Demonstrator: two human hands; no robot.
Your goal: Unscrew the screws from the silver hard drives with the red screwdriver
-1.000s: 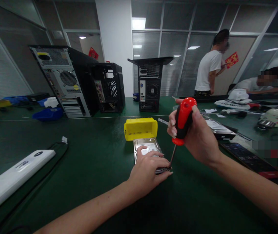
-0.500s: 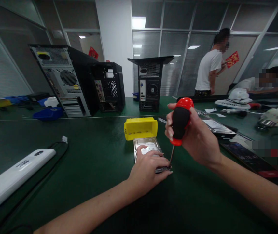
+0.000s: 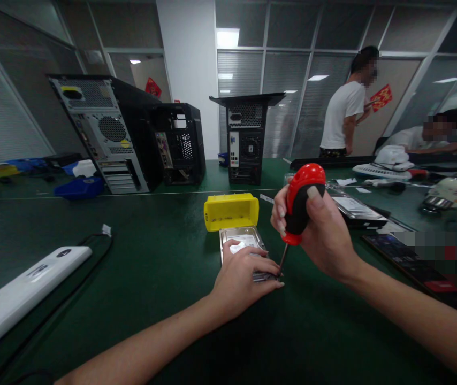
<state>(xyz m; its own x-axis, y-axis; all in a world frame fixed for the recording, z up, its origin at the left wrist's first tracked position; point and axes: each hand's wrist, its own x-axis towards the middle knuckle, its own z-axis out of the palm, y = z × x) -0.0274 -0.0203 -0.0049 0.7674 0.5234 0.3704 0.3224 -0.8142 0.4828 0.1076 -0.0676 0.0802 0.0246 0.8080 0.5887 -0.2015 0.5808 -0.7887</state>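
A silver hard drive (image 3: 241,234) lies on the green table with a white label on top. Across its near half rests my left hand (image 3: 242,272), the fingers wrapped over the drive and its right edge. My right hand (image 3: 325,230) grips the red and black handle of a screwdriver (image 3: 305,195). The shaft slants down to the near right corner of the drive, where the tip is partly hidden by my left fingers. Just behind the drive stands a yellow bin (image 3: 231,212) with several tiny dark pieces inside.
Computer cases (image 3: 132,123) line the back, another (image 3: 246,139) at centre. A white power strip (image 3: 31,289) with its cable lies left. On the right are a second hard drive (image 3: 359,208) and a phone (image 3: 413,267). Two people (image 3: 343,115) are beyond the table.
The screwdriver handle has turned and leaned slightly right in my right hand, the thumb now over its upper part. My left hand and the drive stay in place.
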